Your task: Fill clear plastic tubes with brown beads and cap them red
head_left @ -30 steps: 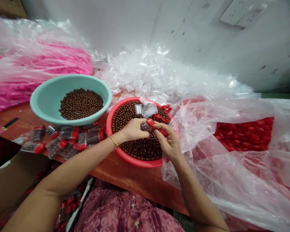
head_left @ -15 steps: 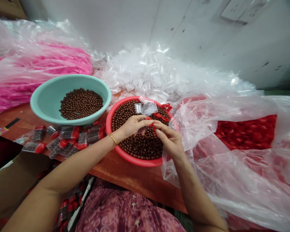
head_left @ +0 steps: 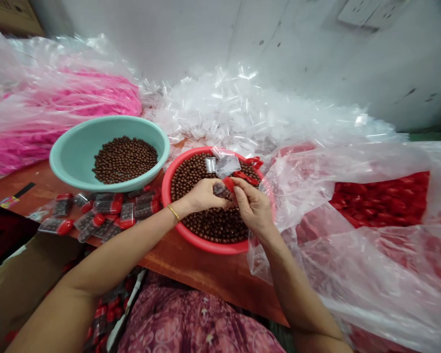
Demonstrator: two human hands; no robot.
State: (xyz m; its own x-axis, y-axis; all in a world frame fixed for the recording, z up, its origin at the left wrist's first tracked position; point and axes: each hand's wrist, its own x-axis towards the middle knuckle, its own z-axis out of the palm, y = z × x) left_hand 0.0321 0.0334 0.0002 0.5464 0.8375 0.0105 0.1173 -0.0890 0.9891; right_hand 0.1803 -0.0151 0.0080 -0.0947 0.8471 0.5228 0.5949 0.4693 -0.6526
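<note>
Both hands meet over a red bowl [head_left: 191, 236] full of small brown balls [head_left: 213, 223]. My left hand [head_left: 202, 195] is closed on a small clear packet [head_left: 219, 189] holding brown balls. My right hand [head_left: 253, 205] pinches a red clip [head_left: 228, 184] at the packet's end. Loose red clips [head_left: 247, 176] and empty clear packets [head_left: 224, 164] lie on the balls at the bowl's far side.
A teal bowl [head_left: 73, 157] with brown balls stands to the left. Several filled packets with red clips [head_left: 99, 215] lie in front of it. A heap of clear packets [head_left: 242, 113] is behind, a bag of red clips [head_left: 382, 201] to the right, a pink-filled bag [head_left: 59, 113] far left.
The right hand has drawn in towards the left and turned its fingers over the packet's end; the red clip now sits against the packet between both hands.
</note>
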